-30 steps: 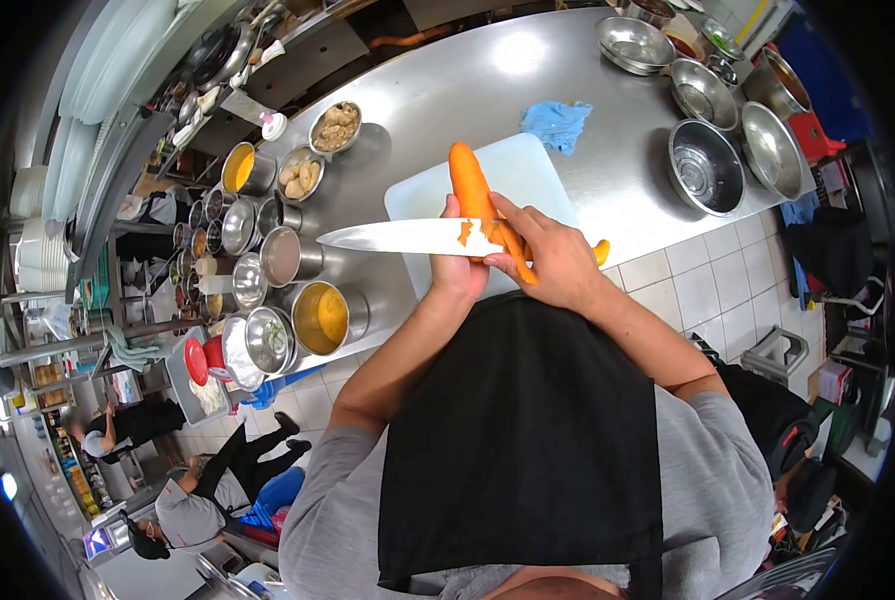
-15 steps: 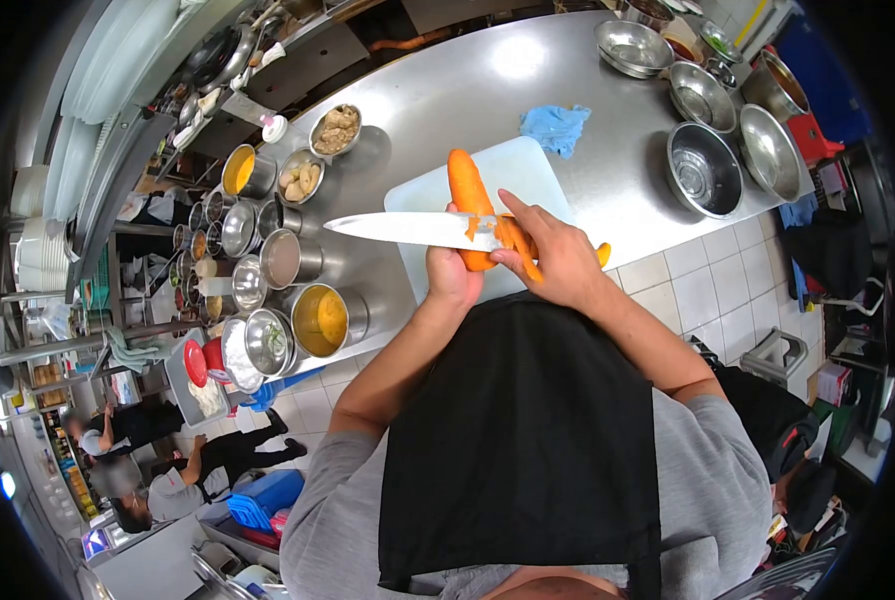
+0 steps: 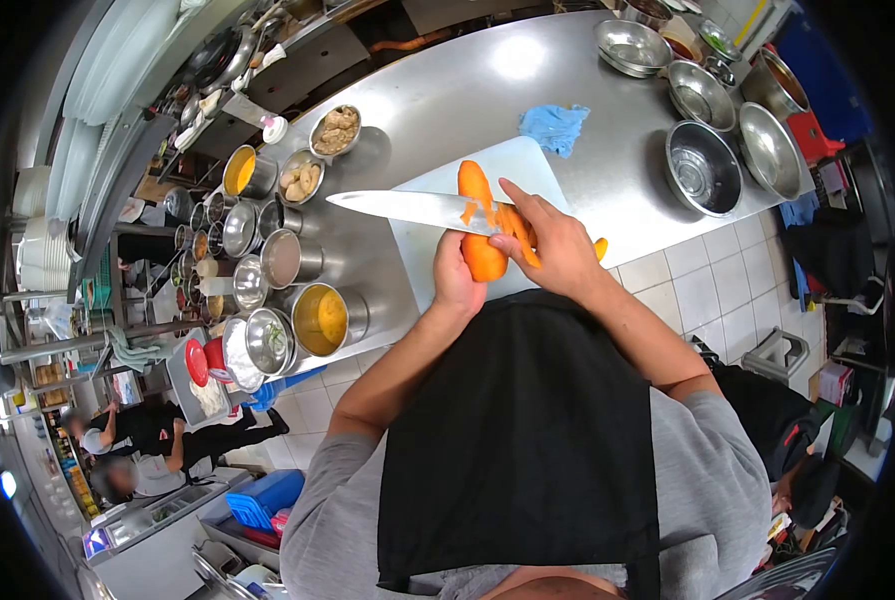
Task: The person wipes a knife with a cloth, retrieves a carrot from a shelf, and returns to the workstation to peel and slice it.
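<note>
A large orange carrot [image 3: 485, 258] is gripped in my left hand [image 3: 454, 275], above a white cutting board [image 3: 417, 245]. My right hand [image 3: 555, 250] is closed on a chef's knife [image 3: 397, 208]. Its long blade lies across the carrot and points left, with orange peel stuck to it near the grip. More peel [image 3: 520, 237] hangs by my right fingers, which hide the knife's handle. Beyond that hand, a small orange piece [image 3: 601, 248] shows at the board's right side.
A blue cloth [image 3: 554, 128] lies behind the board. Several metal bowls [image 3: 703, 168] stand at the right end of the steel table [image 3: 437, 100]. Pots and bowls, including a pot with yellow contents [image 3: 320, 320], crowd the left. Two people [image 3: 152, 450] stand at lower left.
The carrot's far end has shifted nearer to me and slightly right, and more of its near end shows below the blade. The knife has stayed nearly level across it.
</note>
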`<act>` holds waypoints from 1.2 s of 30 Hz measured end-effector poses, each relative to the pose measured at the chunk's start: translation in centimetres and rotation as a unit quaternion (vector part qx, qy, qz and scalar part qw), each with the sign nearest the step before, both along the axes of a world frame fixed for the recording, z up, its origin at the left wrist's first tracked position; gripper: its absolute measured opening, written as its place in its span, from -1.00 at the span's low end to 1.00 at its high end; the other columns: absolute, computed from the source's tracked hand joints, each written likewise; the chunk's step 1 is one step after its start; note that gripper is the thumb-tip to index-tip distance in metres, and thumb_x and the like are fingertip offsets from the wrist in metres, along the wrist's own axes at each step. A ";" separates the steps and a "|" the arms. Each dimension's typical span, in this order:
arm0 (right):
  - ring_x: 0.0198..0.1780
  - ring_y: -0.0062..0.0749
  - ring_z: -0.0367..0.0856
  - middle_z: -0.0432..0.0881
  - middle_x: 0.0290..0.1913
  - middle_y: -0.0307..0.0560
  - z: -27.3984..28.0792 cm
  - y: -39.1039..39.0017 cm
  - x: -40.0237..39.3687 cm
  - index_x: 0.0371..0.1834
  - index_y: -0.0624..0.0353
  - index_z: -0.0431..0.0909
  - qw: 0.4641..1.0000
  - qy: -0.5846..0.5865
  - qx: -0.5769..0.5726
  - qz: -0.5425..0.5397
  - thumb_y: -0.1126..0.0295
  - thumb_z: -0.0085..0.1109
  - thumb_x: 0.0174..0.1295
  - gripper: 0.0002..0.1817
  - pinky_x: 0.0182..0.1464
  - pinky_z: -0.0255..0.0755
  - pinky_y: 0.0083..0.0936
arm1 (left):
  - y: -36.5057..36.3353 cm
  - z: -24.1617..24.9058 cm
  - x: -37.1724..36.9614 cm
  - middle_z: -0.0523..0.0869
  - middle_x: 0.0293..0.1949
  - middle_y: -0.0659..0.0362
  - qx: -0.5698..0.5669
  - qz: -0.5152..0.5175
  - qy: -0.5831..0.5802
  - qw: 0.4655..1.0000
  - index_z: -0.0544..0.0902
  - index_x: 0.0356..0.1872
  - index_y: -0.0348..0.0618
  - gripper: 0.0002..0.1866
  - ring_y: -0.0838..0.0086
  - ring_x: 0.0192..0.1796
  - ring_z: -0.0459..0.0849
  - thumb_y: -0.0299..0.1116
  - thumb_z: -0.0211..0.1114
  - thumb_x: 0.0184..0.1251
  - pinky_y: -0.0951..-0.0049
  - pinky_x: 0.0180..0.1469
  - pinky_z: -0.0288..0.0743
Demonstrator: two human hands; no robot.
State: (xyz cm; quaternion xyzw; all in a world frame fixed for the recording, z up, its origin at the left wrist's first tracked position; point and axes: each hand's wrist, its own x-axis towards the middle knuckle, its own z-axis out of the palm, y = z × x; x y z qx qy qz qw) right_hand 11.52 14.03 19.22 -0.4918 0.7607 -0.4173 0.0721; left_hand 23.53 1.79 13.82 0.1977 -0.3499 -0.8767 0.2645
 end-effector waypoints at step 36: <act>-0.32 -0.10 0.70 0.62 -0.22 -0.07 0.0 3.7 1.1 0.51 -0.01 0.32 0.995 0.027 0.087 0.043 -0.01 0.30 0.30 -0.25 -0.29 0.60 -0.30 | -4.9 3.7 -0.5 0.64 -0.16 0.08 0.180 0.044 -0.041 0.982 0.52 0.08 -0.05 -0.52 0.26 -0.21 0.66 0.16 0.13 0.51 0.19 -0.22 0.59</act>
